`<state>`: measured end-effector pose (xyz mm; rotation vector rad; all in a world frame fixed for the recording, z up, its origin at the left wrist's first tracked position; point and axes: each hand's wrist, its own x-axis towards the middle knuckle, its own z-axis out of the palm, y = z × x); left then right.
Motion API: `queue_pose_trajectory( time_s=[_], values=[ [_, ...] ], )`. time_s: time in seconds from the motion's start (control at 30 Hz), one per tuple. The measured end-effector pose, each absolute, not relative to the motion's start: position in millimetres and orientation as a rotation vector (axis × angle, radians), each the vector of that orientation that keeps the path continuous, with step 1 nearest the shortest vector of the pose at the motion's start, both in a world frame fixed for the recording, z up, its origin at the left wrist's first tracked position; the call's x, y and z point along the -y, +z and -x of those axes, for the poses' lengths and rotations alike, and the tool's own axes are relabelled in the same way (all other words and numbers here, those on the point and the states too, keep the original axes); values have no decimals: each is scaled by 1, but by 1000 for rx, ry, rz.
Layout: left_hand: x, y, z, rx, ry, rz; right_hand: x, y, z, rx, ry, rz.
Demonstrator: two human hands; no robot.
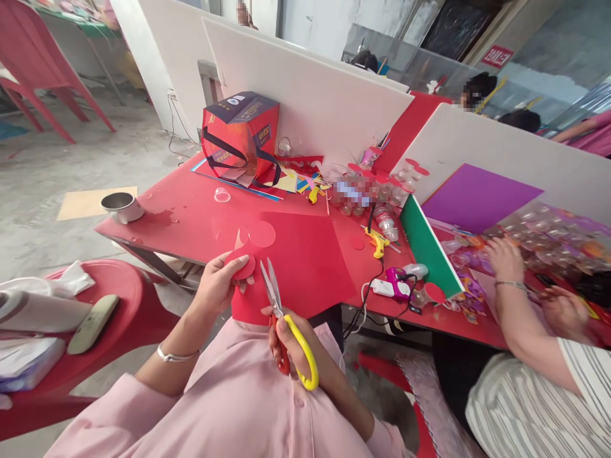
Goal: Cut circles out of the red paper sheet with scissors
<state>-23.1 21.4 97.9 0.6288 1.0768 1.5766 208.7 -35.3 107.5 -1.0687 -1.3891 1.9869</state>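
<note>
Red disc (247, 270) pinched left, scissors (275, 296) gripped right

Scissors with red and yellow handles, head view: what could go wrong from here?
The scissors have parted metal blades close to the left hand, which might nick it or the flat round red piece it holds. The silver metal cup stands near a corner of the red table and could be knocked off.

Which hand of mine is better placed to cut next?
Probably your right hand: it holds the scissors by the handles, with the blades slightly parted and pointing away from you. Your left hand is pinching a red disc, so it seems better suited to steadying.
</note>
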Motion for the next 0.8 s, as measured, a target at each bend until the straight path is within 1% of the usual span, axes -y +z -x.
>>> queue_pose_trajectory(
  time_s=[0.13, 0.4, 0.8],
  values=[
    [-20, 101, 25, -1068, 1590, -575, 37, 112, -208, 1402, 2057, 1050],
    [-13, 107, 24, -1017, 1480, -660, 30, 107, -202, 1332, 2078, 1008],
    [-5, 113, 32, -966, 1338, -706, 12, 108, -193, 1385, 2076, 942]
  ],
)
